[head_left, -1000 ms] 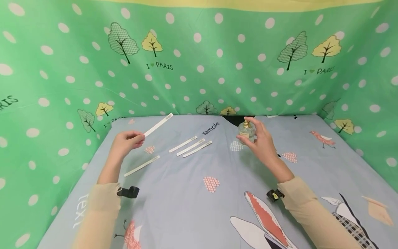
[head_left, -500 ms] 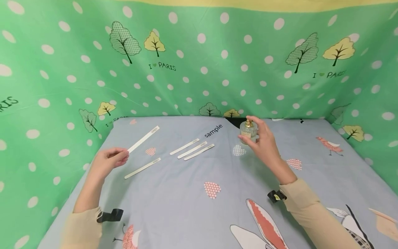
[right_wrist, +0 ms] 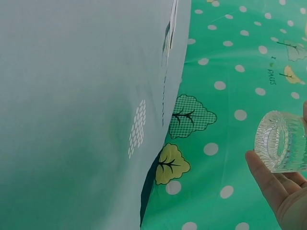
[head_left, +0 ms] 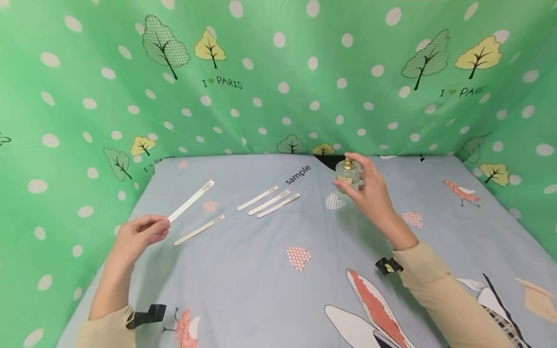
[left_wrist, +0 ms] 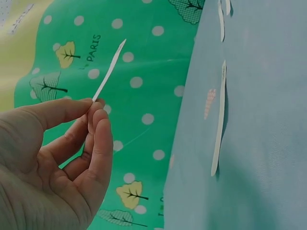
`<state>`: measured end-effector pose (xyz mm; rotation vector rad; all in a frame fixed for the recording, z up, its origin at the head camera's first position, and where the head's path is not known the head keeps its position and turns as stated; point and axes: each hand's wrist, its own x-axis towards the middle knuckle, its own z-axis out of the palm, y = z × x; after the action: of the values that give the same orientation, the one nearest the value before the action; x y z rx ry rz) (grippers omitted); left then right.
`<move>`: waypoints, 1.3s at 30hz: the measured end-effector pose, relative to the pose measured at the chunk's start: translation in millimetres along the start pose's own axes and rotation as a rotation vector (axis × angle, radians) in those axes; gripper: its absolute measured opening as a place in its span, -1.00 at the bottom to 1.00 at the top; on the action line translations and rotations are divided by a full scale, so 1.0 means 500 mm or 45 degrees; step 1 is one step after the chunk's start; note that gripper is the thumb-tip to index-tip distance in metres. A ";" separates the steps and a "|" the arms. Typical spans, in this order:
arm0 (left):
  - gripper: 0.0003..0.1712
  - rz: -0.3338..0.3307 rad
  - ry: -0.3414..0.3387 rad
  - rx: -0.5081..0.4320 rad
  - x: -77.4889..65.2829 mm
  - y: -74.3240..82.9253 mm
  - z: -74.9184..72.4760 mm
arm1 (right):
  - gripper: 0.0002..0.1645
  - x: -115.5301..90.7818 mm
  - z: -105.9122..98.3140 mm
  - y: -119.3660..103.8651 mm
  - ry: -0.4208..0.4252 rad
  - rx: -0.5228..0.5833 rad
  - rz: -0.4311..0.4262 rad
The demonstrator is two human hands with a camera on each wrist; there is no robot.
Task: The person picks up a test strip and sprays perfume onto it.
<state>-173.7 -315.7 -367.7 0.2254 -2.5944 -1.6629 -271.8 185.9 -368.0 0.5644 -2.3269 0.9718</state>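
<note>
Between thumb and fingertips my left hand (head_left: 138, 237) pinches the lower end of a white perfume test strip (head_left: 191, 200), raised above the table and slanting up to the right. The strip (left_wrist: 109, 72) shows nearly edge-on in the left wrist view. My right hand (head_left: 374, 198) grips a round clear glass perfume bottle (head_left: 348, 175) with a gold spray neck, a finger on its top and the thumb low on its side. Only the ribbed base of the bottle (right_wrist: 280, 141) shows in the right wrist view. Another test strip (head_left: 199, 230) lies on the cloth near my left hand.
Three more strips (head_left: 269, 203) lie side by side at the middle of the table, below the printed word "sample". A grey-blue printed cloth (head_left: 261, 290) covers the table. Green dotted curtains (head_left: 261, 72) rise behind it and at both sides.
My left hand has moved left and nearer to me with the test strip, away from the bottle. The right hand holds the bottle in nearly the same place.
</note>
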 end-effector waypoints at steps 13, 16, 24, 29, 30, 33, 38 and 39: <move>-0.51 0.013 -0.068 0.066 0.005 0.027 0.038 | -0.12 -0.003 0.007 -0.005 -0.027 0.032 0.002; -0.49 0.006 -0.100 0.067 0.015 0.035 0.055 | -0.11 -0.004 0.011 -0.005 -0.027 0.032 0.005; -0.52 0.007 -0.156 0.065 0.043 0.055 0.096 | -0.12 0.004 0.027 -0.008 -0.063 0.063 -0.005; -0.56 0.043 -0.173 0.065 0.052 0.071 0.116 | -0.12 0.013 0.035 -0.010 -0.064 0.067 -0.023; -0.57 0.044 -0.178 0.064 0.054 0.073 0.120 | -0.11 0.012 0.037 -0.010 -0.065 0.068 -0.026; -0.58 0.052 -0.182 0.051 0.060 0.080 0.132 | -0.11 0.016 0.041 -0.012 -0.065 0.070 -0.039; -0.60 0.030 -0.189 0.038 0.070 0.089 0.152 | -0.13 0.021 0.048 -0.013 -0.066 0.058 -0.059; -0.60 0.023 -0.189 0.039 0.072 0.091 0.156 | -0.14 0.022 0.050 -0.013 -0.067 0.055 -0.064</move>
<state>-223.3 -232.3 -360.7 0.0825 -2.7203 -1.6964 -284.7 161.4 -372.6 0.6703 -2.3310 0.9965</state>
